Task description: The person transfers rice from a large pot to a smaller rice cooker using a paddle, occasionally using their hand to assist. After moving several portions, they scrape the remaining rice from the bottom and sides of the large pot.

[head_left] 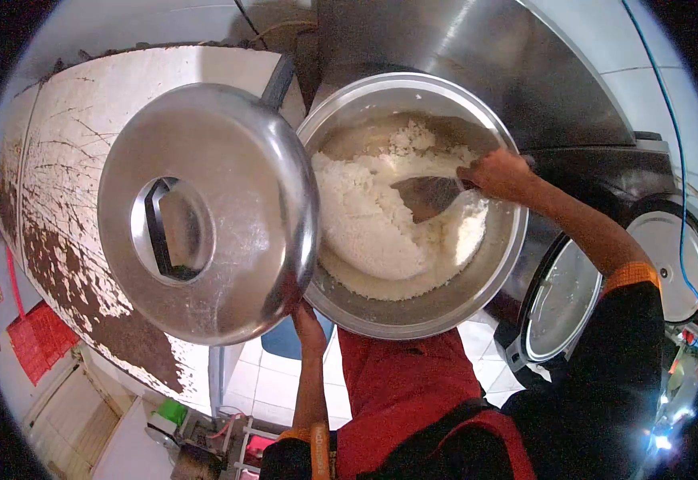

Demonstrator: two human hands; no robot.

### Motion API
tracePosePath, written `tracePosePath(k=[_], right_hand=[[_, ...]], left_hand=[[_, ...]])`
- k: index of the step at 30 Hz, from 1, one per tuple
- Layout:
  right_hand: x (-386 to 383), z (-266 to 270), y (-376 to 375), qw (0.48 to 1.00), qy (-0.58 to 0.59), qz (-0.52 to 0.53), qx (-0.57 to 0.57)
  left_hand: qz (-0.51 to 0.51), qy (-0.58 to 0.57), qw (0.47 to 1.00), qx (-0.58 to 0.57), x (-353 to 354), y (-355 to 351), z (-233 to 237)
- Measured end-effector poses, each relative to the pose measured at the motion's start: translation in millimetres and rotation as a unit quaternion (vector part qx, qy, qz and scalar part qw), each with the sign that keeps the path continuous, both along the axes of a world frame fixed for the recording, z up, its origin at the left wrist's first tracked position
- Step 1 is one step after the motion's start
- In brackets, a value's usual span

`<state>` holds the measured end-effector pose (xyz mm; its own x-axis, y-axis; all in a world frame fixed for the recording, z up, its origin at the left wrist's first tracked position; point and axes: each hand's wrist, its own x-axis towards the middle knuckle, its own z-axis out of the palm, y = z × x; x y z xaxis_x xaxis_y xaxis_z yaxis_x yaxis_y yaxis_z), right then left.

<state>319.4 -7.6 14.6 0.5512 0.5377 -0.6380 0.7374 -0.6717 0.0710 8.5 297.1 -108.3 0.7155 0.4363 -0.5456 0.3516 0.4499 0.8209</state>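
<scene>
A wide metal pot (489, 292) stands in front of me with a mound of white cooked rice (365, 216) in it, heaped to the left. My right hand (501, 174) reaches over the pot's right side, closed on the handle of a broad rice paddle (429, 197). The paddle's dark blade lies in the rice. At the left a large round metal lid (229, 168) with a recessed handle overlaps the pot's rim. My left hand (307, 324) is at the lid's lower right edge, gripping it; its fingers are partly hidden there.
A white worktop (69, 176) with peeling paint lies left, under the lid. A steel panel (477, 56) rises behind the pot. At the right are an open cooker (561, 300) and a round inner lid (665, 260). A blue cable (679, 144) hangs there.
</scene>
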Motion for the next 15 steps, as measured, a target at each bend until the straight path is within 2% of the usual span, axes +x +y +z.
tracePosePath(k=[2,3,4,9,13,15], right_hand=[[-1,-16,10,0.996,0.013,0.069,0.054],[3,-21,14,0.996,0.036,0.075,0.044],[3,-25,15,0.995,0.038,0.077,0.046],[-4,-41,16,0.992,0.058,0.065,0.092],[-6,-50,31,0.995,0.057,0.064,0.055],[-8,-36,43,0.992,0.048,0.093,0.071]], left_hand=[[0.000,-0.015,1.000,0.018,-5,2,-5],[0.026,0.026,0.999,-0.010,-6,1,-3],[0.051,0.066,0.996,-0.039,-7,1,-2],[0.035,0.037,0.998,-0.037,-17,5,-18],[0.029,0.024,0.999,-0.023,-40,9,-49],[0.022,0.011,0.998,-0.057,-14,0,-13]])
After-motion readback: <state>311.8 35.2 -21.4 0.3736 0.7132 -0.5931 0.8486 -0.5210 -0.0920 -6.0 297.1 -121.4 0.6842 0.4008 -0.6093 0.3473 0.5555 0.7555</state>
